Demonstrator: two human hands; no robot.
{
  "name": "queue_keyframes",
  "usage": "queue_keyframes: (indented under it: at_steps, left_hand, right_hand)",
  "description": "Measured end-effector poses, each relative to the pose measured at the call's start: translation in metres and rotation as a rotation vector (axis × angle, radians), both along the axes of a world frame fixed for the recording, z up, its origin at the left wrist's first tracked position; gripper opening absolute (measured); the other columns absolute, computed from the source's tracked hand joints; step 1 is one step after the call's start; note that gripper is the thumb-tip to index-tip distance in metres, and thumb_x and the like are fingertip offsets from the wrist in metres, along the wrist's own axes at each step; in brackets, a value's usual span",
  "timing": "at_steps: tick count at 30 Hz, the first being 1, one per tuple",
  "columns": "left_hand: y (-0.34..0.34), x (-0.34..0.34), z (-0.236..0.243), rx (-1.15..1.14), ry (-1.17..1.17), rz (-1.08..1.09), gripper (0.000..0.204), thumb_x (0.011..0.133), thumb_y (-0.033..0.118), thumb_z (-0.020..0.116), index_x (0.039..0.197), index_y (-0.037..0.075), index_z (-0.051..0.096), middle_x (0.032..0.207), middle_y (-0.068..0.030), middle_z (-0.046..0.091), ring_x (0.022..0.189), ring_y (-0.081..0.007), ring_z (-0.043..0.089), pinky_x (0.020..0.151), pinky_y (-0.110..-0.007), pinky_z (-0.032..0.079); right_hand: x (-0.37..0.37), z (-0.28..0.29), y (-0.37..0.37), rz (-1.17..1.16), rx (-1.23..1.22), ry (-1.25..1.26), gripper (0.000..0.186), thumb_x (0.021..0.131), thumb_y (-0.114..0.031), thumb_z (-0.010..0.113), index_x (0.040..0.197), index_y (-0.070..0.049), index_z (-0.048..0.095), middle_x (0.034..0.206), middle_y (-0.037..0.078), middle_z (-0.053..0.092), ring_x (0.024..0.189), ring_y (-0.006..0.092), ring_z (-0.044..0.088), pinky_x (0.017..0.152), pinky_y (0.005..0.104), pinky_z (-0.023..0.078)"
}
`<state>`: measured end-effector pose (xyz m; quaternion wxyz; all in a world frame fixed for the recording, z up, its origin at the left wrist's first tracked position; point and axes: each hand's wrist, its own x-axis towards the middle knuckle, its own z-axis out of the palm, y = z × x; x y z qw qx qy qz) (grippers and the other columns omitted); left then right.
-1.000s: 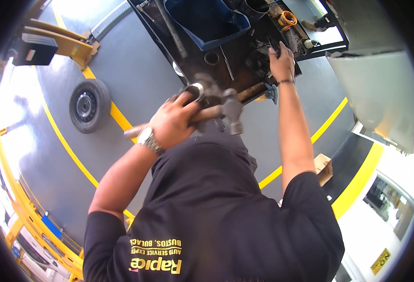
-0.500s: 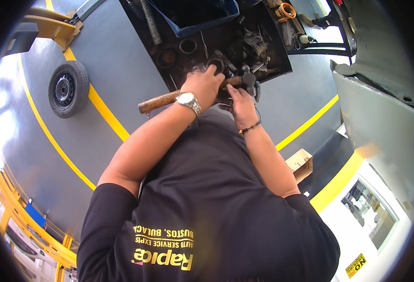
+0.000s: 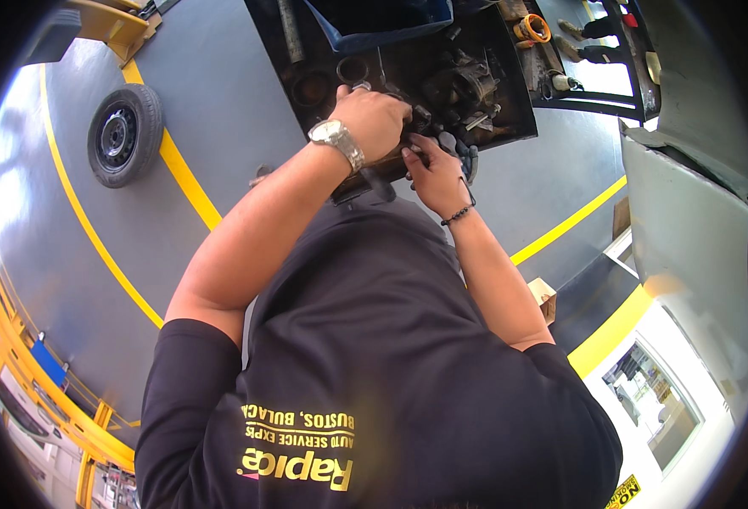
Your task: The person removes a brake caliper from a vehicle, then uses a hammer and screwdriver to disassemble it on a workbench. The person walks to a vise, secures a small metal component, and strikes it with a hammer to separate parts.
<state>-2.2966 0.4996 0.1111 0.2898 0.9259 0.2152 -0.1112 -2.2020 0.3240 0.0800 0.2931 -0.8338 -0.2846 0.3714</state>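
My left hand [image 3: 372, 124], with a metal watch at the wrist, is closed over dark parts at the near edge of the black work tray [image 3: 514, 127]. What its fingers grip is hidden below the hand. My right hand [image 3: 438, 174] is beside it, thumb and fingers drawn together at a small dark part I cannot make out. Grey metal [image 3: 448, 142] shows just behind the right fingers. A dark rounded piece [image 3: 380, 183] hangs below the left hand. Past my left forearm, a blurred brownish end [image 3: 261, 173] pokes out, probably the hammer's handle.
A metal ring [image 3: 352, 68], a long bar [image 3: 290, 30] and a greasy mechanical part [image 3: 467, 81] lie on the tray, with a blue bin [image 3: 382, 38] at its far side. A wheel [image 3: 124, 136] rests on the floor at left. A grey panel [image 3: 688, 204] stands at right.
The hammer's handle, plainly seen across under my left wrist before, is now mostly hidden. My left hand has shifted slightly left; my right hand has moved a little down. The view has shifted slightly.
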Motion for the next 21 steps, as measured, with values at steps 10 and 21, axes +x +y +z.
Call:
queue_keyframes:
  at_steps: [10,21]
  left_hand:
    - [0.023,0.012,0.003,-0.130,-0.177,0.025,0.024,0.097,0.012,0.059,0.120,0.010,0.065,0.106,-0.0170,0.074,0.105,-0.0381,0.068,0.091,-0.047,0.053]
    - [0.048,0.054,-0.001,0.096,-0.036,-0.513,0.027,0.090,0.016,0.068,0.116,0.009,0.072,0.108,-0.0162,0.075,0.100,-0.0353,0.071,0.088,-0.042,0.057]
  right_hand:
    - [-0.005,0.005,-0.004,0.054,0.192,-0.329,0.030,0.095,-0.023,0.067,0.121,-0.008,0.069,0.098,0.017,0.073,0.090,0.0359,0.071,0.079,0.0425,0.056]
    - [0.034,-0.003,0.028,0.172,0.332,-0.555,0.030,0.090,-0.017,0.071,0.119,-0.010,0.070,0.118,0.015,0.063,0.108,0.0368,0.063,0.096,0.0446,0.051]
